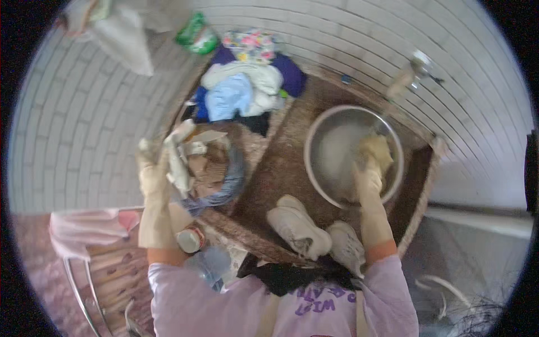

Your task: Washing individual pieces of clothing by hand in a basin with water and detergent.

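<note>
My left hand (155,172), in a pale rubber glove, is raised at the left beside a bin (236,175) with a bluish liner. Crumpled white material (179,168) lies against or near its fingers; blur hides whether they grip it. My right hand (369,175), also gloved, reaches into a round metal basin (309,156) holding cloudy liquid. It is on a yellowish soft bundle (379,149), perhaps a cloth or sponge, at the basin's right side. Brown cardboard-like scraps (208,172) lie in the bin.
Folded clothes (229,97) are piled behind the bin, near a green packet (198,36). White sneakers (294,227) stand close to my body. A paper cup (190,240) and clear plastic bottle (208,265) are at lower left. Raised stone edges (236,231) and tiled walls (76,126) surround the area.
</note>
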### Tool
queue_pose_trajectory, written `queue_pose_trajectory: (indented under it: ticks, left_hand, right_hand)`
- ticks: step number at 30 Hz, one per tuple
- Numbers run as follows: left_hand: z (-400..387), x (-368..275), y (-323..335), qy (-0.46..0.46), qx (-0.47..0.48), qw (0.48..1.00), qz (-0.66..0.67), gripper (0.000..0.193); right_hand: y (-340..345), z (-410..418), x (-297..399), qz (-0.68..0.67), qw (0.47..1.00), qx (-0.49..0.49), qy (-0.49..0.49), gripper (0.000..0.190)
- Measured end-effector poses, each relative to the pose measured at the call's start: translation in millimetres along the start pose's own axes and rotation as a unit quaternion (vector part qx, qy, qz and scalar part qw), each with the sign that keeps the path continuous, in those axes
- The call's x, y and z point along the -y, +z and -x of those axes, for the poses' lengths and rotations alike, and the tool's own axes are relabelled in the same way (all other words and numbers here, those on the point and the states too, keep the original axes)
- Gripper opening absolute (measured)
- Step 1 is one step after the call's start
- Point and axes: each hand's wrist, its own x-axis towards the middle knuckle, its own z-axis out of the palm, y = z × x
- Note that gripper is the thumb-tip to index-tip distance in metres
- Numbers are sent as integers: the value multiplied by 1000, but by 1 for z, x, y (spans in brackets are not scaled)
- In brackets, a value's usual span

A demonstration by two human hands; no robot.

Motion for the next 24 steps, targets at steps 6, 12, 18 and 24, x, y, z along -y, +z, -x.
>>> queue_pose_trajectory:
  ticks: [6, 12, 18, 24]
  left_hand:
    - [-2, -112, 20, -135, -39, 934, -327, 92]
    - [30, -152, 64, 188, -17, 964, -185, 72]
    - [153, -103, 248, -194, 385, 854, 292, 44]
    - [217, -62, 387, -269, 486, 814, 170, 66]
  right_hand:
    - [9, -26, -20, -33, 975, 106, 195, 128]
    - [32, -48, -53, 16, 975, 124, 183, 120]
    - [44, -36, -12, 42, 984, 145, 89, 45]
    - [-29, 40, 28, -230, 969, 58, -63, 30]
